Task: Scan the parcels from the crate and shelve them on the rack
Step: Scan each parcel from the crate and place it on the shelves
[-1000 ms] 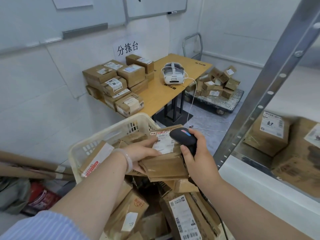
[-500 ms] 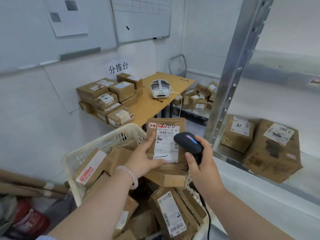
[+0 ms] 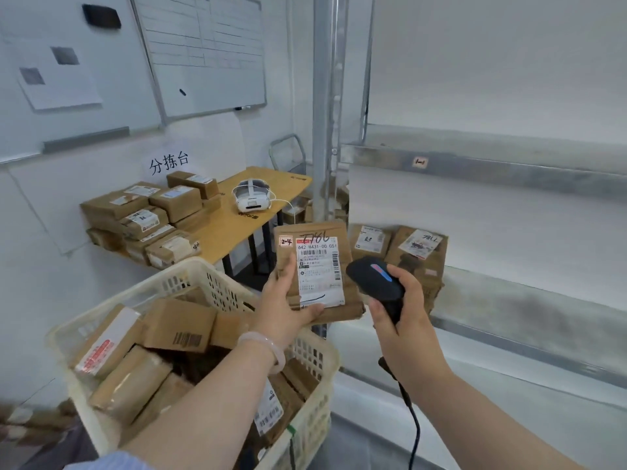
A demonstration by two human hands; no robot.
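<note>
Parcel (image 3: 319, 266): I count one, upright, long axis vertical, label toward me.
Left hand (image 3: 285, 310): grips its lower edge, above the crate (image 3: 203, 279).
Right hand (image 3: 403, 317): clasps one scanner (image 3: 375, 283), just right of the parcel.
Rack (image 3: 509, 300): two boxes (image 3: 369, 240) behind my right hand.

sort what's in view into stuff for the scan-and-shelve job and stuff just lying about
For the job:
brown cardboard parcel with white label in left hand
black handheld scanner in right hand
cream plastic crate
grey metal rack

Lying about:
white headset on wooden table
wall whiteboard
</note>
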